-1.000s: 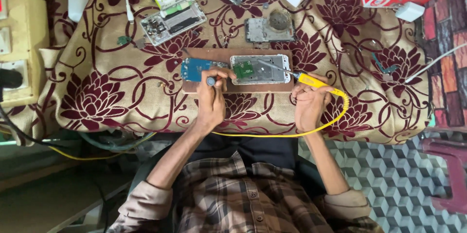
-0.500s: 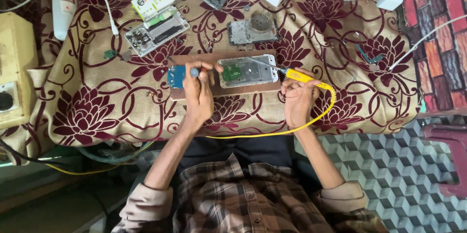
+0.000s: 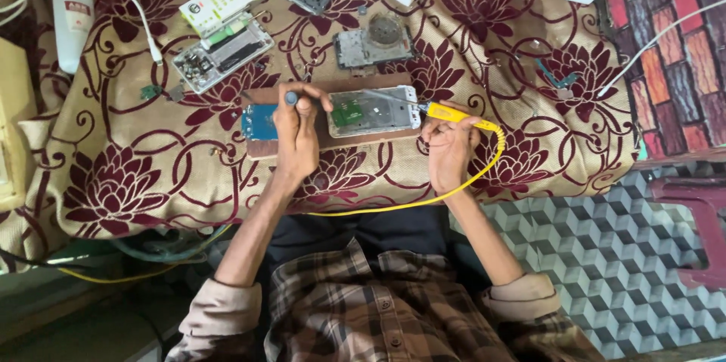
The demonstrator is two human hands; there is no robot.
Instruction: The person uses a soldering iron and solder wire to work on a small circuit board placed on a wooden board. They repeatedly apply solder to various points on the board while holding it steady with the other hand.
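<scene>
The left hand (image 3: 296, 135) has its grip closed around a small grey-capped tool (image 3: 290, 97), held upright at the left end of the opened phone (image 3: 372, 111), which lies flat on a brown wooden board (image 3: 261, 146) near the middle of the desk (image 3: 128, 173). The right hand (image 3: 449, 149) grips a yellow soldering iron (image 3: 448, 112), its metal tip reaching left onto the phone's right end; the yellow cable (image 3: 484, 165) loops down across the near desk edge. A blue circuit part (image 3: 259, 122) sits on the board just left of the left hand. Behind the board lie a dismantled phone body (image 3: 222, 55) and a round-topped circuit board (image 3: 374, 43), so room is tight there, while the cloth to the far left and right lies freer. Compared with the earlier frames, both hands hold the same places on the phone; only the view has shifted, with everything sitting slightly further left and lower in the picture.
</scene>
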